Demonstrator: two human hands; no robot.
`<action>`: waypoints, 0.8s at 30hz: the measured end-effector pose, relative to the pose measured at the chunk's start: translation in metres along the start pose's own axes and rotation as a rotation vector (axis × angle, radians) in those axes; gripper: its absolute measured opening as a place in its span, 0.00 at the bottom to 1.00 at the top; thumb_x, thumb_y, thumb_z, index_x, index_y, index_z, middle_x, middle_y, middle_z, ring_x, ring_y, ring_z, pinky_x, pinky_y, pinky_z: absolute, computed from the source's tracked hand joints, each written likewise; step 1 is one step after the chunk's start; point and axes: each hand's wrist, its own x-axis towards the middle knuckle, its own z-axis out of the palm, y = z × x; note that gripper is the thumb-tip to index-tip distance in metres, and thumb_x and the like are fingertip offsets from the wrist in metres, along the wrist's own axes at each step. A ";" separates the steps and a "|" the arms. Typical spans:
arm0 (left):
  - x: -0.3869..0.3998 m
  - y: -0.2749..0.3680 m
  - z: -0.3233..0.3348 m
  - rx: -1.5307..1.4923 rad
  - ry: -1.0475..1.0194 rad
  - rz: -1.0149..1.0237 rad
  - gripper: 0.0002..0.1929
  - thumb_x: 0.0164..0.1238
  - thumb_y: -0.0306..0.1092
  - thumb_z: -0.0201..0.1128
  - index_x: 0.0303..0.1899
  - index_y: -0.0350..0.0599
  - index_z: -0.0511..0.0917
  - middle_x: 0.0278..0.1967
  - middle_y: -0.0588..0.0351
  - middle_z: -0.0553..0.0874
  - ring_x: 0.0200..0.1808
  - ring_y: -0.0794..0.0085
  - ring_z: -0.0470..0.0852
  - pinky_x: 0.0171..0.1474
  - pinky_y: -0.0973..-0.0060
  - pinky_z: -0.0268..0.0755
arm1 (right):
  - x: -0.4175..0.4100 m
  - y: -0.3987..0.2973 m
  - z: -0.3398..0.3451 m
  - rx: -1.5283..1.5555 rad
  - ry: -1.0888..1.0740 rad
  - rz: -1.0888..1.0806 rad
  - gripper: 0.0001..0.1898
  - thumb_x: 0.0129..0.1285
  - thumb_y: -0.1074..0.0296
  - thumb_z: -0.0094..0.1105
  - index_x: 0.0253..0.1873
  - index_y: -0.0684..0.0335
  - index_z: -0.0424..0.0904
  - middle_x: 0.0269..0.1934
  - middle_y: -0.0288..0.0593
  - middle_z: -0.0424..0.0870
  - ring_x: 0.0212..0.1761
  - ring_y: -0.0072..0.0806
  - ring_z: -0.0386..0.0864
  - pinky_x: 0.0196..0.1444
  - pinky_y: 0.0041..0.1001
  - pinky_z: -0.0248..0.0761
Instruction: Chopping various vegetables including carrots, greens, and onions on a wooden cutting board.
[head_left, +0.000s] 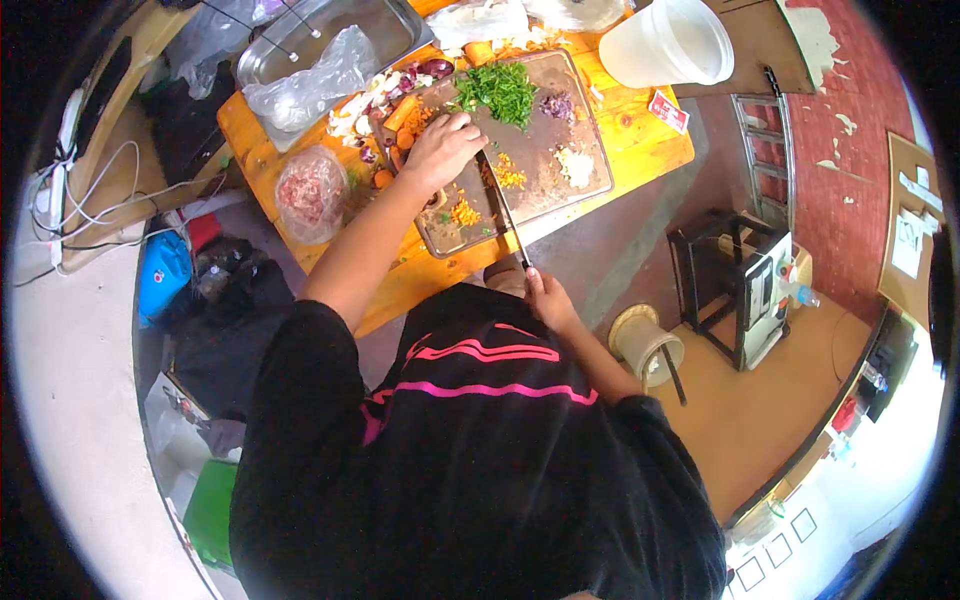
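Observation:
My right hand (551, 298) grips the handle of a kitchen knife (508, 214) near the front edge of a brown cutting board (529, 161). The blade slants away across the board. My left hand (448, 148) lies palm down at the far end of the blade; what is under its fingers is hidden. Carrot pieces (403, 114) sit beside that hand. Finely diced carrot (465, 214) lies on both sides of the blade. Chopped green herbs (496, 94), chopped red onion (557, 106) and a pale minced heap (576, 166) rest farther out on the board.
Onion skins and peelings (360, 112) litter the wooden table (649, 139) around the board. At left is a plastic bag of minced meat (310, 193), with a metal tray (360, 45) behind it. A white plastic bucket (664, 45) stands at back right. A bin (646, 341) is on the floor.

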 end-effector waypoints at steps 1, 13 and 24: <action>-0.002 -0.002 0.000 0.011 -0.026 -0.022 0.15 0.61 0.29 0.59 0.48 0.50 0.87 0.46 0.64 0.85 0.58 0.66 0.77 0.62 0.67 0.72 | -0.008 -0.018 -0.008 -0.047 0.030 0.029 0.29 0.80 0.44 0.40 0.40 0.69 0.74 0.24 0.49 0.76 0.29 0.40 0.77 0.38 0.41 0.71; 0.003 0.008 -0.018 0.052 -0.122 -0.128 0.15 0.62 0.30 0.58 0.48 0.47 0.87 0.47 0.61 0.85 0.60 0.64 0.76 0.64 0.65 0.71 | 0.009 -0.011 -0.024 -0.231 0.097 -0.016 0.27 0.78 0.45 0.43 0.48 0.68 0.79 0.42 0.70 0.81 0.49 0.67 0.78 0.49 0.52 0.72; 0.000 0.006 -0.006 0.185 -0.044 -0.027 0.08 0.62 0.31 0.58 0.35 0.49 0.86 0.40 0.62 0.84 0.55 0.68 0.77 0.59 0.68 0.70 | 0.025 -0.032 -0.079 -0.464 0.121 -0.127 0.26 0.76 0.44 0.46 0.48 0.65 0.82 0.41 0.66 0.84 0.51 0.63 0.80 0.53 0.51 0.71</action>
